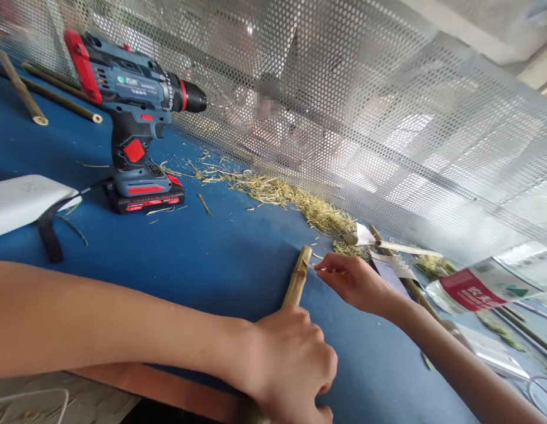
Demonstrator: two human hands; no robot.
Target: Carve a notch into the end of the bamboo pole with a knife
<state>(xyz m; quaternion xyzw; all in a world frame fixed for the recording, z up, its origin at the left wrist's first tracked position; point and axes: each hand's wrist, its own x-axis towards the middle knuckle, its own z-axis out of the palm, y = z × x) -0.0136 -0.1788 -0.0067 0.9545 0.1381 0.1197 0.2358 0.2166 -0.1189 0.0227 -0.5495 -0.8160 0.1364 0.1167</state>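
Observation:
A bamboo stick (pixel 295 287) lies slanted over the blue table, its cut end pointing away from me. My left hand (pixel 295 359) is wrapped round its lower part and hides much of it. Beside the upper end, close to a node, my right hand (pixel 344 277) pinches a small, thin, blade-like piece (pixel 309 264). The tip of that piece appears to touch the side of the bamboo. Its exact kind is too small to make out.
A cordless drill (pixel 138 112) stands upright at the left, near a white box-shaped device (pixel 28 200) and several bamboo sticks (pixel 65 99). Shavings (pixel 299 203) line the perforated metal screen (pixel 344 106). A large plastic bottle (pixel 480 288) lies at the right.

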